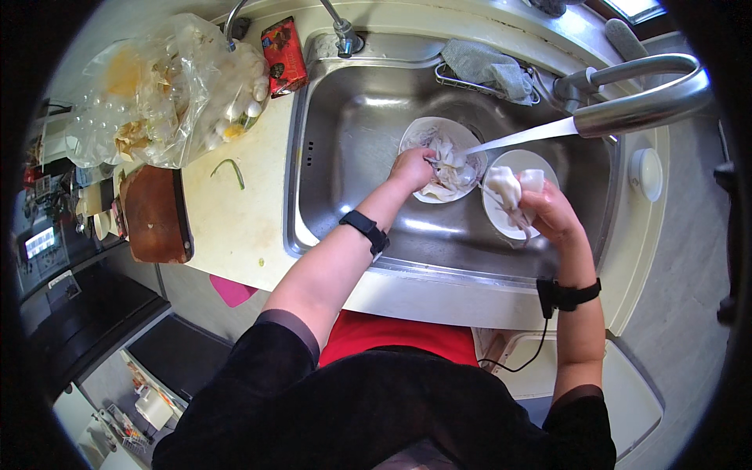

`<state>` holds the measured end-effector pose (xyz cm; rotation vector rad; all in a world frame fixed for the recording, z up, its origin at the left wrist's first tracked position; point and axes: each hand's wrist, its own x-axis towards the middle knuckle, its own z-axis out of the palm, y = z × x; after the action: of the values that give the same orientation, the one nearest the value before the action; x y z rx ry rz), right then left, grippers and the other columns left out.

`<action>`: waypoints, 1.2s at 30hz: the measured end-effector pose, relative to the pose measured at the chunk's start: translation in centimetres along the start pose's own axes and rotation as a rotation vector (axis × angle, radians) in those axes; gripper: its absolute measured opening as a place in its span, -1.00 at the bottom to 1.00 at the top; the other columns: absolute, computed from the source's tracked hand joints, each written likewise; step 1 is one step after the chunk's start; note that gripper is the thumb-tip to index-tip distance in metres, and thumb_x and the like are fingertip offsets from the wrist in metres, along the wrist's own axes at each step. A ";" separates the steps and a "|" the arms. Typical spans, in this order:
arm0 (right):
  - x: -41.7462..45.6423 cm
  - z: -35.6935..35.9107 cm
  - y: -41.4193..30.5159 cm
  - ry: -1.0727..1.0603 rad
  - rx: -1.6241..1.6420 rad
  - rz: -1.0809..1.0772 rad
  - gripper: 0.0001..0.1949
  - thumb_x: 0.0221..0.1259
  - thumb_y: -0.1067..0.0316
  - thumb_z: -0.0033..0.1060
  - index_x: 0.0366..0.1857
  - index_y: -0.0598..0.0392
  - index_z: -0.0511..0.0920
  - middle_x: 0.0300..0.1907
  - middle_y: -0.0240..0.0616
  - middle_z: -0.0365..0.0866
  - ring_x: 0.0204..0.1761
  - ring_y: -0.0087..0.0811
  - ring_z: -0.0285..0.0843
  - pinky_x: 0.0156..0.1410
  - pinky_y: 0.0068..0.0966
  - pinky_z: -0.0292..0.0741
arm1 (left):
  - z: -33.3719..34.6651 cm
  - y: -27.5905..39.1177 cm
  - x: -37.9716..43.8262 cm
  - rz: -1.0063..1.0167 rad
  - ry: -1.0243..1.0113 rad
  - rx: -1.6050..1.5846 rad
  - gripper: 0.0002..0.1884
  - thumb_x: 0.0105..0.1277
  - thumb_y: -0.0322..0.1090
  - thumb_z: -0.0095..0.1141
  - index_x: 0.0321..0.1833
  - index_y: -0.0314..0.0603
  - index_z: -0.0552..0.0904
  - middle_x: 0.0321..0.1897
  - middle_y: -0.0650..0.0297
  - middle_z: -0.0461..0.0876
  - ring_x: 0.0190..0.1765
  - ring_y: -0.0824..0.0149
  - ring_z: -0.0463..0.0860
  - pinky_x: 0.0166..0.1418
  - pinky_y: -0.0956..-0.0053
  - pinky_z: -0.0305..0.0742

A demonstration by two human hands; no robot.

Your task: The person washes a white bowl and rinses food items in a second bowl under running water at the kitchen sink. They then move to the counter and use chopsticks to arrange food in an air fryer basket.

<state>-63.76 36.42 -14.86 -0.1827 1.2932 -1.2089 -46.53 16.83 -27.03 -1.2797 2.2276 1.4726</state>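
Note:
A white bowl [421,124] of pale, cut squid pieces [449,176] sits in the stainless steel sink [352,147]. My left hand [413,169] reaches into it, fingers curled on some of the squid at its left side. Running water from the faucet [640,108] falls into this bowl. To the right, a white plate [517,161] lies in the sink. Over it my right hand [551,208] grips white squid pieces [505,185], with thin tentacles hanging below the fingers. The fingertips of my left hand are partly hidden among the pieces.
A wire rack with a grey cloth [490,67] hangs at the sink's back. Left on the counter [235,223] are a clear plastic bag of food scraps [170,94], a red packet [284,56], a green scrap [235,170] and a brown board [155,214]. A small white dish [649,174] stands right.

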 end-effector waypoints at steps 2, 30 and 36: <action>1.2 2.0 -0.4 -0.075 0.079 -0.026 -0.70 0.12 0.35 0.27 -0.07 0.17 0.52 -0.30 -0.27 0.60 -0.39 -0.45 0.61 -0.42 -0.52 0.56 | 0.1 -0.1 -0.3 -0.057 0.071 -0.153 -0.62 0.21 -0.46 0.03 0.11 -0.13 0.65 0.04 0.04 0.65 0.07 0.17 0.64 0.16 0.43 0.47; 9.5 -9.3 15.4 0.048 -1.361 0.175 -0.72 0.25 0.17 0.15 -0.30 0.23 0.61 -0.36 0.03 0.64 -0.27 -0.13 0.61 -0.10 -0.28 0.50 | -0.5 -0.7 -4.6 -0.230 -0.062 -0.560 -0.66 0.33 -0.25 0.13 0.13 -0.14 0.56 -0.05 0.31 0.59 -0.05 0.42 0.53 -0.07 0.48 0.44; 5.1 -2.9 6.4 0.161 -1.035 -0.113 -0.56 0.45 0.08 -0.17 -0.39 0.25 0.59 -0.40 0.06 0.61 -0.29 -0.03 0.56 -0.07 -0.20 0.45 | -2.8 0.3 -6.4 -0.226 0.034 -0.642 -0.66 0.30 -0.27 0.15 0.10 -0.22 0.58 -0.12 0.27 0.61 -0.15 0.44 0.54 -0.14 0.54 0.45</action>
<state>-63.43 36.72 -23.54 -0.9213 1.9749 -0.5419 -42.03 18.15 -21.90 -1.6590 1.5918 2.1645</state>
